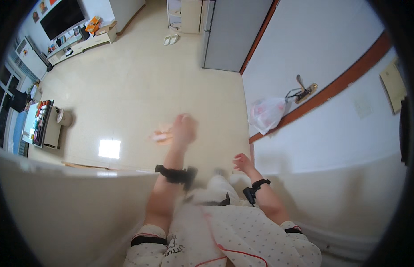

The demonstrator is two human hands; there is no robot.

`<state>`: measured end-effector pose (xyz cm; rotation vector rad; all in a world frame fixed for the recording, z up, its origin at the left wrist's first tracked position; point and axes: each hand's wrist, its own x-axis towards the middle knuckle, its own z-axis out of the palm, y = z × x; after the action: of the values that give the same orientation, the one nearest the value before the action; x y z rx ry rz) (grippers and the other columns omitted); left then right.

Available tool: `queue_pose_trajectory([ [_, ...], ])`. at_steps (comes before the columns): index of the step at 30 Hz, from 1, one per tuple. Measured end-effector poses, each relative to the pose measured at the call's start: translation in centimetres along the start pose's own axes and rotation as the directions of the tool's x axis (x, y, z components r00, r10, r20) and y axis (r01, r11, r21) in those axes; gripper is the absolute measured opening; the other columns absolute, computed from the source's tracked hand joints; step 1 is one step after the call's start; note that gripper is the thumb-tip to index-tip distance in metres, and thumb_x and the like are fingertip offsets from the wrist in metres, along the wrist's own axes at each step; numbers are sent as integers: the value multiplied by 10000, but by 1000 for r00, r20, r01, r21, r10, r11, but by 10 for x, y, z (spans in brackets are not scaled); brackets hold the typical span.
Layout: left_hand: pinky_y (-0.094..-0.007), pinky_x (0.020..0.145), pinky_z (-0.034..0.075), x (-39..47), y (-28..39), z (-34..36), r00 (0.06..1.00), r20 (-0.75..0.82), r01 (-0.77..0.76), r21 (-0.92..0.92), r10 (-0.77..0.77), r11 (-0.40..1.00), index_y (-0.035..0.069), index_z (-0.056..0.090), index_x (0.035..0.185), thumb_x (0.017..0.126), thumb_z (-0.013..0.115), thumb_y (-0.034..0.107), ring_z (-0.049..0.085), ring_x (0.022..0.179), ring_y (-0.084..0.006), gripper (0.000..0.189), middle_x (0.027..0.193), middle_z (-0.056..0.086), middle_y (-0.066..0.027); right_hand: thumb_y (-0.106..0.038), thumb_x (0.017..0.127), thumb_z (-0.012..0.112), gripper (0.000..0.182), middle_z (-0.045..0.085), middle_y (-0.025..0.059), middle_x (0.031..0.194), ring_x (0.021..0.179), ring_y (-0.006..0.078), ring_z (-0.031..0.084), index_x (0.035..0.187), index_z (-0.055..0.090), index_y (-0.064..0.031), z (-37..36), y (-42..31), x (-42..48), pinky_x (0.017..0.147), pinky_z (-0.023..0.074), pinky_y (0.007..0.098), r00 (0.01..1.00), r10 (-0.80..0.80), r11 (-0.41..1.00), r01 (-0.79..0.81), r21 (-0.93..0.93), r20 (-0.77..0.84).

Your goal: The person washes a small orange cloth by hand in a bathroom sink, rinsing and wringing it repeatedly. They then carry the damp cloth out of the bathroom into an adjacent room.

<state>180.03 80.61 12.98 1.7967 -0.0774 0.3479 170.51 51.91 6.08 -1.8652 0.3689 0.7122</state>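
Observation:
My left hand (185, 129) is blurred by motion and looks closed in a fist, held out above the tiled floor. From its left side sticks out a soft-looking orange-and-white thing (162, 135), just as blurred, seemingly gripped in the fist; its kind cannot be made out. Lower and to the right, my right hand (243, 163) hangs beside my leg with loosely curled fingers. Nothing shows in it. A black strap with a small device (176, 175) sits on my left wrist, and a similar strap (255, 190) is on the right one.
On the right, a white plastic bag (267, 113) hangs from the door handle (305, 90). A grey refrigerator (238, 33) stands ahead, with white slippers (170, 39) on the floor nearby. A laden table (52, 130), a bin (64, 117) and a TV cabinet (93, 42) are left.

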Motion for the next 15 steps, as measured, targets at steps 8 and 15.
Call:
queue_pose_trajectory([
  [8, -274, 493, 439, 154, 83, -3, 868, 118, 461, -551, -482, 696, 94, 437, 1026, 799, 382, 152, 518, 661, -160, 240, 822, 506, -66, -134, 742, 545, 444, 447, 77, 1052, 900, 132, 472, 1135, 341, -105, 30, -193, 162, 679, 425, 266, 835, -417, 881, 273, 386, 360],
  [15, -288, 732, 420, 261, 53, -29, 772, -147, 359, -703, -619, 614, 55, 439, 1023, 811, 355, 110, 479, 862, -167, 235, 919, 476, -64, -60, 712, 519, 216, 535, 37, 797, 713, 124, 508, 926, 489, -58, -7, -303, 291, 588, 422, 245, 821, -341, 940, 292, 176, 459],
])
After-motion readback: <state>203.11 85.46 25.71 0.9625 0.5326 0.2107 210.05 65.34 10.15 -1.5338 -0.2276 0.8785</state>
